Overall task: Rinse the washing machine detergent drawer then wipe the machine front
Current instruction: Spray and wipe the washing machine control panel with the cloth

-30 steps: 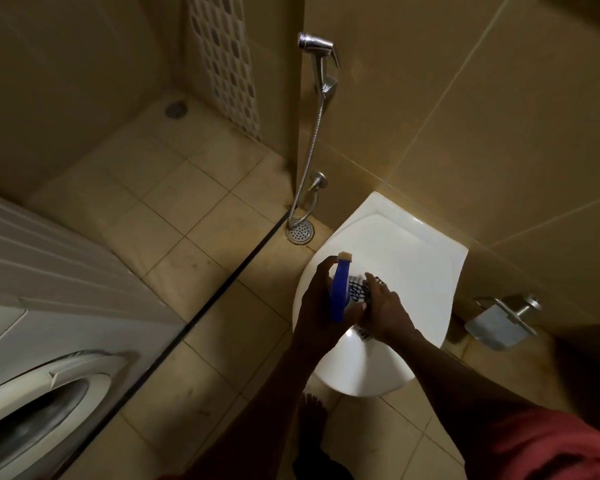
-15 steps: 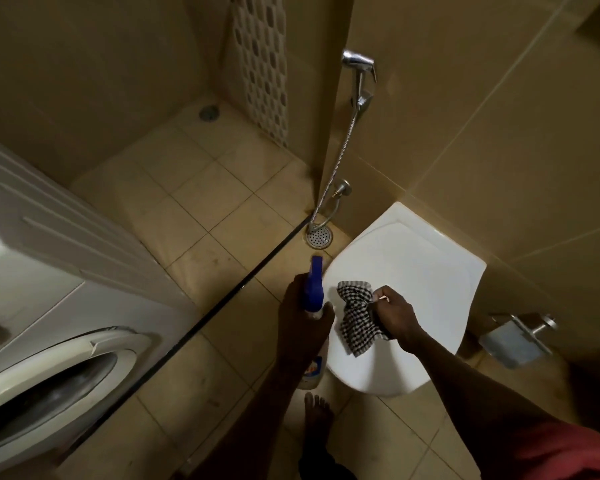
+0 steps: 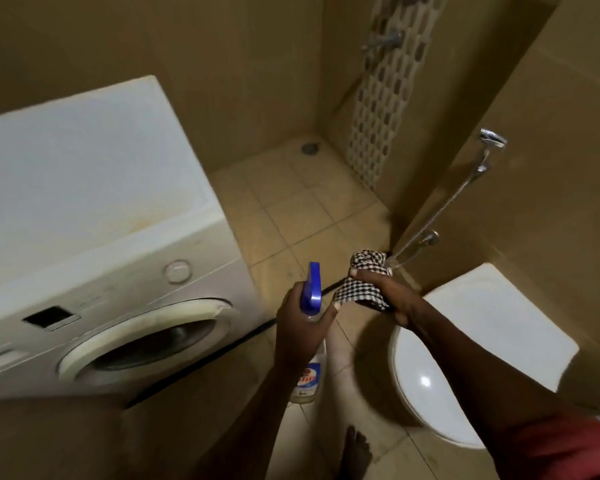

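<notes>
Beige floor tiles (image 3: 302,216) run under everything I see from the head camera, and nearest to me a bare foot (image 3: 355,452) stands on them at the bottom edge, with a red sleeve (image 3: 568,448) in the lower right corner. Just above the foot, the left hand (image 3: 300,330) is curled round the neck of a spray bottle (image 3: 307,379). Its clear body with a blue and red label hangs below the fist, and its blue trigger head (image 3: 313,284) stands up above the fingers. Just beside it, the right hand (image 3: 394,301) grips a bunched black-and-white checked cloth (image 3: 362,271), which sticks up out of the fist. To the right of the hands sits a white toilet (image 3: 482,341) with its lid down. To the left stands the white washing machine (image 3: 94,188), well apart from both hands, its front turned my way with the round door (image 3: 153,341), a dark display (image 3: 51,317) and a round dial (image 3: 177,270); the detergent drawer I cannot pick out for certain at the blurred left edge. Farther off, a chrome hand sprayer (image 3: 492,138) hangs on the right wall, its hose (image 3: 440,211) dropping behind the cloth. Beyond that lie a floor drain (image 3: 310,147), a mosaic strip (image 3: 385,98) on the far wall and a tap (image 3: 385,39) near the top
</notes>
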Motion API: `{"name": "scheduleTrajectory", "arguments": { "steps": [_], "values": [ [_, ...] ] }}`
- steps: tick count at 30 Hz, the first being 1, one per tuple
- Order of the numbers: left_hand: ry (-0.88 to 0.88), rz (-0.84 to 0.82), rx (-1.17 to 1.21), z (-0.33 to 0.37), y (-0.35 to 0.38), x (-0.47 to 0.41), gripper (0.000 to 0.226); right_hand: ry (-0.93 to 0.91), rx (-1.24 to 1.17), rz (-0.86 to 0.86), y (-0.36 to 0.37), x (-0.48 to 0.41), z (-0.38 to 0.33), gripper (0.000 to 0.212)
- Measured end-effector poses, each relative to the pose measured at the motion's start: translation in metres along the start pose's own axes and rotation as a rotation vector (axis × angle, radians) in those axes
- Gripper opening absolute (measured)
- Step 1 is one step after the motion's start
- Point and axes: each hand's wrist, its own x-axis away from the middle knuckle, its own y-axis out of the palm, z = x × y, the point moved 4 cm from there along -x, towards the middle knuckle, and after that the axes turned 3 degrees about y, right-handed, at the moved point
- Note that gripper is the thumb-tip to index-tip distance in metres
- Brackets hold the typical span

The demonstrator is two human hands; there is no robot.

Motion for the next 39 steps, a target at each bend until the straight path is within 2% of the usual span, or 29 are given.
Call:
{"name": "scheduleTrajectory", "arguments": {
  "steps": [5,8,12,16,23,31,34,37,39],
  "values": [
    [-0.074,0.172,-0.016,-0.025,-0.095,0.006,0.026,-0.071,0.107,-0.064,0.100,-0.002,-0.020,0.048],
    [-0.111,0.205,-0.025,-0.040,-0.140,0.010,0.025,-0.128,0.138,-0.018,0.148,0.001,-0.030,0.035],
    [-0.174,0.259,-0.011,-0.048,-0.189,0.014,0.034,-0.184,0.208,-0.020,0.206,0.003,-0.036,0.032],
    [-0.255,0.373,0.054,-0.059,-0.242,0.020,0.047,-0.257,0.326,-0.013,0.263,0.013,-0.040,0.018],
    [-0.339,0.577,0.079,-0.096,-0.334,0.045,0.046,-0.502,0.624,-0.060,0.350,0.041,-0.045,0.025],
    [-0.392,0.821,0.085,-0.133,-0.438,0.077,0.043,-0.647,0.774,-0.121,0.439,0.069,-0.024,0.026],
    [-0.415,0.858,0.108,-0.146,-0.465,0.085,0.039,-0.704,0.826,-0.137,0.464,0.079,-0.015,0.027],
    [-0.440,0.871,0.146,-0.158,-0.483,0.089,0.041,-0.759,0.860,-0.165,0.488,0.091,-0.010,0.042],
    [-0.460,0.873,0.166,-0.170,-0.497,0.093,0.043,-0.788,0.871,-0.175,0.508,0.099,-0.004,0.040]
  ]
}}
